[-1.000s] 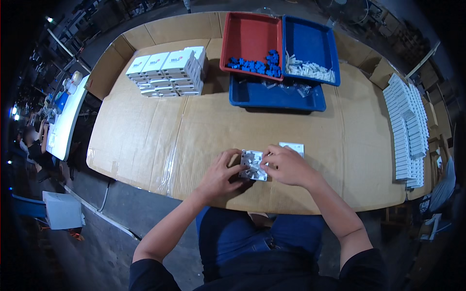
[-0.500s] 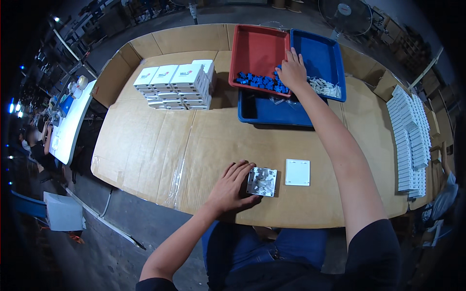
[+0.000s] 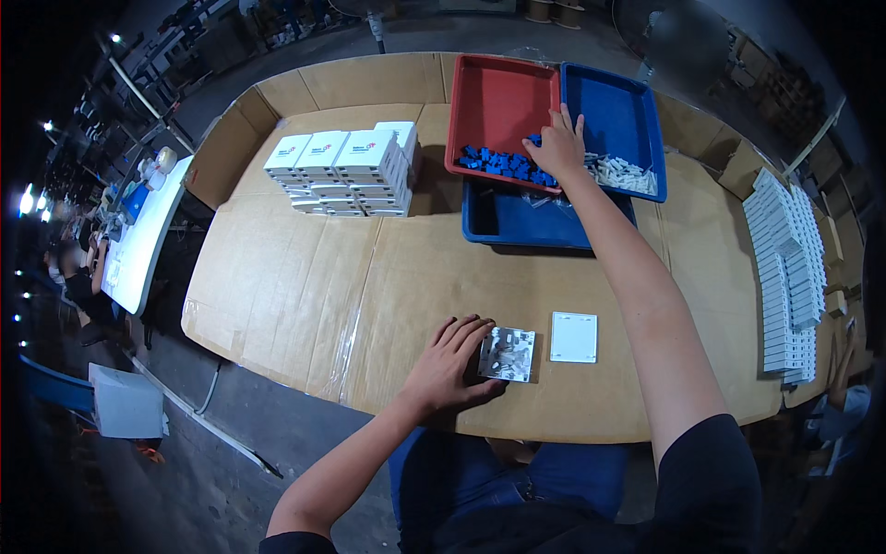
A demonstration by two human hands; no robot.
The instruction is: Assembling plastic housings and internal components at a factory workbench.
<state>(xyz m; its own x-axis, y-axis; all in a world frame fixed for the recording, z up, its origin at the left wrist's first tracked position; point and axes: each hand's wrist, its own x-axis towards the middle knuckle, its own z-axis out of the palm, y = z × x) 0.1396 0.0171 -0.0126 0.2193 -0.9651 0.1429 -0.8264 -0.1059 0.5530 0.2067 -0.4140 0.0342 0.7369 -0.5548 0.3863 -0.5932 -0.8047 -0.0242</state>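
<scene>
My left hand point(image 3: 445, 367) rests on the table at the left side of a small open white box point(image 3: 507, 354), fingers along its edge and thumb at its near corner. Inside the box are small grey and white parts, too small to name. To its right a flat square white cover point(image 3: 574, 337) lies apart from it. My right hand point(image 3: 559, 152) reaches over the right side of a red tray point(image 3: 504, 83), beside small blue plastic pieces point(image 3: 498, 163). Its fingers are spread, with the thumb near the pieces; nothing shows in it.
A blue tray point(image 3: 609, 97) with white pieces point(image 3: 623, 174) adjoins the red one; another blue tray point(image 3: 526, 222) sits below them. Stacked white boxes point(image 3: 341, 171) stand at the far left, and rows of white units point(image 3: 783, 268) line the right. Cardboard walls point(image 3: 369, 81) edge the table.
The whole view has shifted slightly. My right hand has moved a little leftward over the red tray, its fingers more spread. My left hand stays at the box.
</scene>
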